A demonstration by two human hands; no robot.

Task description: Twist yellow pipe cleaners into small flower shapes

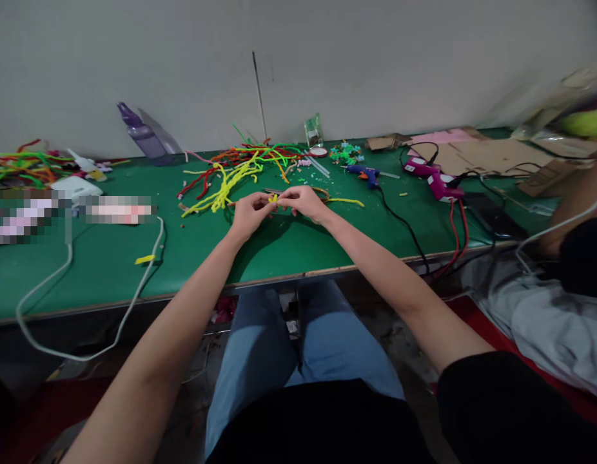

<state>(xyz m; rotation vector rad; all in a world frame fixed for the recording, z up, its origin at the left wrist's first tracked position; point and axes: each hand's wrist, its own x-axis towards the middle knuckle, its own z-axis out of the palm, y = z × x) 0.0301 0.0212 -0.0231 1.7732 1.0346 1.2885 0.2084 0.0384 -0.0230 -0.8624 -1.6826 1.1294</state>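
Because the green table [109, 270] runs the whole width of the view against the wall, everything on it lies within arm's reach of the seated person. The near middle strip is left bare, seemingly as working room. At the far right another person's arm [576, 193] rests near the table's end, apart from the wearer's own hands.

Flat cardboard sheets [496, 154] are pushed to the back right, out of the way. A white cable [134, 303] loops off the front edge on the left and hangs slack.

The loose pile of pipe cleaners [231, 174], yellow, red, orange and green, lies just beyond the hands, probably so that a fresh stem can be drawn without leaning. A purple bottle [144, 138] leans against the wall at the back left.

Two pink glue guns [436, 180] and a blue glue gun [366, 173] lie on their sides to the right of the pile. Their cords trail over the front edge.

The left hand [249, 212] and right hand [305, 203] meet just above the table in front of the pile. The fingertips of both are pinched on a small yellow pipe-cleaner piece [273, 199]. It is held between them over the surface, apparently so that each hand can brace against the other. Which fingers press it is too small to tell.

A yellow scrap [144, 260] lies alone beside the cable.
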